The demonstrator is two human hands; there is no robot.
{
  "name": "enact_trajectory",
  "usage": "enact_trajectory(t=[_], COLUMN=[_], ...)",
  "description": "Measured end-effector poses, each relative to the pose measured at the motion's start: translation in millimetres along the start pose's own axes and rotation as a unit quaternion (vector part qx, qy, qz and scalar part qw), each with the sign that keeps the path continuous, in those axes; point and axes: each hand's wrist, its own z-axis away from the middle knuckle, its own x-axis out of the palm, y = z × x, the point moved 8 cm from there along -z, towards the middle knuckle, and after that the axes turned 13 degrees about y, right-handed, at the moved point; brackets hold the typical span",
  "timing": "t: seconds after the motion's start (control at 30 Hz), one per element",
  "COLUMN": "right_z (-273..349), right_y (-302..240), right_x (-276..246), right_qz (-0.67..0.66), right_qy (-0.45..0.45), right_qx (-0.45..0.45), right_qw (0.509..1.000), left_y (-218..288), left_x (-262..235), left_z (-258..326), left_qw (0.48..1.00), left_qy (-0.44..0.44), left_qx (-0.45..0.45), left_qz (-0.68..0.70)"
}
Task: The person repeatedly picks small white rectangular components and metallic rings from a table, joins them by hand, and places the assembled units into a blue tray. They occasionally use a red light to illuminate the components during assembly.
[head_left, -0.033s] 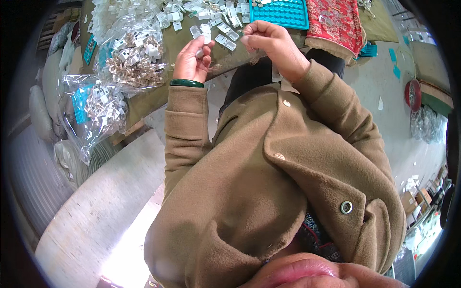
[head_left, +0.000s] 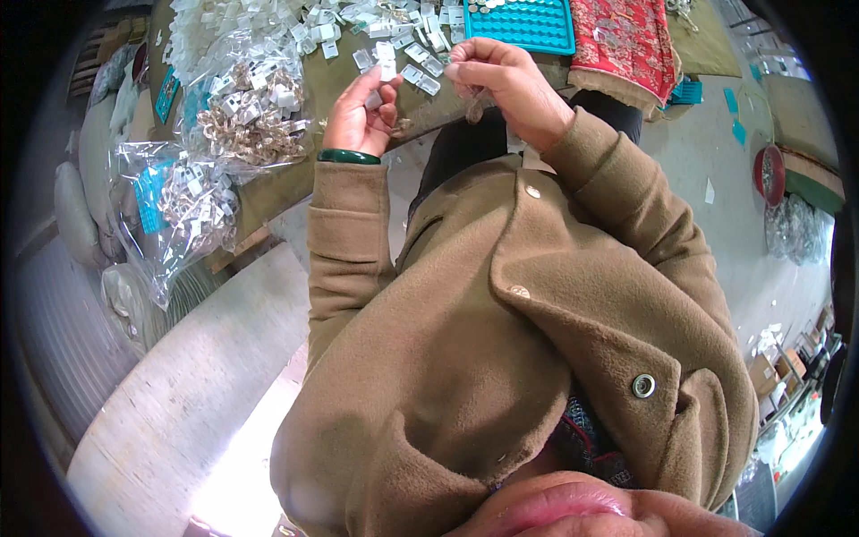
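My left hand [head_left: 360, 119], with a dark green bangle at its wrist, is raised palm up over the table edge. Its thumb and fingers are closed on a small white plastic piece [head_left: 386, 55]. To the right, my right hand [head_left: 519, 89] pinches something tiny at its fingertips. Below those fingers hangs a thin brownish cord [head_left: 477, 107], partly hidden by the hand. Between the two hands lie several small clear plastic cases [head_left: 420, 80] on the olive tabletop.
A turquoise ridged tray [head_left: 546, 36] stands at the far edge beside a red patterned cloth [head_left: 622, 54]. Heaped clear and white pieces [head_left: 215, 36] spread over the far left. Bags of tagged brown cords [head_left: 250, 134] and white pieces [head_left: 197, 192] sit at the left edge.
My right hand has shifted slightly to the left, and the brown cord below it shows more plainly. The left hand stays nearly in place.
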Motion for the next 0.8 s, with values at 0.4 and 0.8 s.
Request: enact_trajectory(t=[0.4,0.8], right_z=[13,23], right_y=[-1,-14], right_x=[7,-5], right_qz=[-0.136,-0.118], right_qy=[-0.003,0.003], right_qx=[0.037,-0.008], right_qw=[0.990,0.993], left_y=[-13,-14], left_x=[57,72], left_z=[52,64], left_qw=[0.973,0.957], left_qy=[-0.159,-0.138], left_qx=[0.165,0.252], left_qz=[-0.037,-0.038])
